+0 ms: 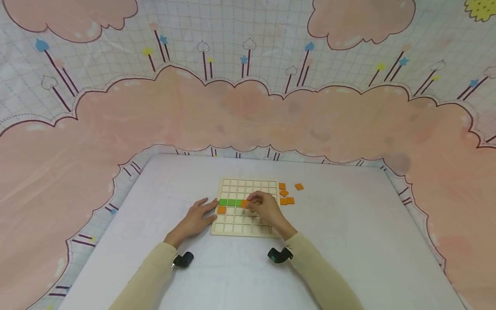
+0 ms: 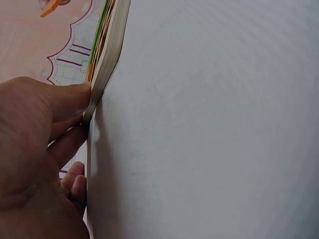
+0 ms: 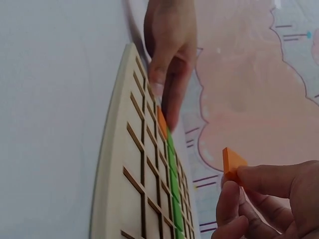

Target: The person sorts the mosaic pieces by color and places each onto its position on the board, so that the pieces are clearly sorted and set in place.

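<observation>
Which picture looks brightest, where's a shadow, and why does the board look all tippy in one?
Head view: brightest, and the board looks flat; left wrist view: dimmer, with a soft shadow on the white table beside the board's edge; right wrist view: dim too, the board looking steeply tipped, probably from the sideways camera angle, behind the right hand's orange tile.

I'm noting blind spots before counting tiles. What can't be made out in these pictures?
Head view: how far the green tiles run, hidden by the right hand and the orange tile it holds.
Right wrist view: where that row ends, cut off by the bottom edge.
Left wrist view: cell contents on the board, seen nearly edge-on.
</observation>
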Available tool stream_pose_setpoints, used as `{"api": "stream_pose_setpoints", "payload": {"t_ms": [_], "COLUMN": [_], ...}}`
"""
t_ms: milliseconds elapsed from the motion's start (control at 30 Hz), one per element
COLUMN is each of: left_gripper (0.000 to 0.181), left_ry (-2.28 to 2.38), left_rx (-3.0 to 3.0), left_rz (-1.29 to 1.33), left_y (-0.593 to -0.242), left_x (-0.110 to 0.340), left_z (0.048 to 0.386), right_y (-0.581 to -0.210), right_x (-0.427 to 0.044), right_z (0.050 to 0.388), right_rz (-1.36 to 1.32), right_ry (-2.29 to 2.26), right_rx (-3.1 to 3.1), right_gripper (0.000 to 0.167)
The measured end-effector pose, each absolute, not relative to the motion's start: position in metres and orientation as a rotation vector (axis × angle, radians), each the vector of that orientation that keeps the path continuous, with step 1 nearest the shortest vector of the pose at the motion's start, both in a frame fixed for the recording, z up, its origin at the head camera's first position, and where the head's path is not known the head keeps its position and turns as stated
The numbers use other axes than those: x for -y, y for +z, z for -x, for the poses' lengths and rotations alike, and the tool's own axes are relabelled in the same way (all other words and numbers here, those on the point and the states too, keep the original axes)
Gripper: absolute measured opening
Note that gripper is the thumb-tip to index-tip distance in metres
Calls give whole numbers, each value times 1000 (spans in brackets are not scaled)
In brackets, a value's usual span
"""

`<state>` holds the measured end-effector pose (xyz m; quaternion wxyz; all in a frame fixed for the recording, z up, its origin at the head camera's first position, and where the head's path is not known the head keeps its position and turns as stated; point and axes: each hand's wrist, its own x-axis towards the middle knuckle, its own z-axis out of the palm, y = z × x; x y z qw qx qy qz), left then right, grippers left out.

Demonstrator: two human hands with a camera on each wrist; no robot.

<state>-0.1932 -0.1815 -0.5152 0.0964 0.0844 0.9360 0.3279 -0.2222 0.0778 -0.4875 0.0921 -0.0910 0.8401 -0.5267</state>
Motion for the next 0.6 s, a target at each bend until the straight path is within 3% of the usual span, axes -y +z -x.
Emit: {"api": "stream_pose_setpoints", "payload": {"t_ms": [600], "left_gripper": [56], "left_ry": [947], "left_rx": [-2786], "left_rz": [-278], "left_y": [-518], "left_x": [183], "left_z": [195], "right_y": [-503], "right_x": [-42], "right_z": [220], "right_rz": [334], "right_ry": [-1486], "right_rx": [-2575], "right_gripper": [9]}}
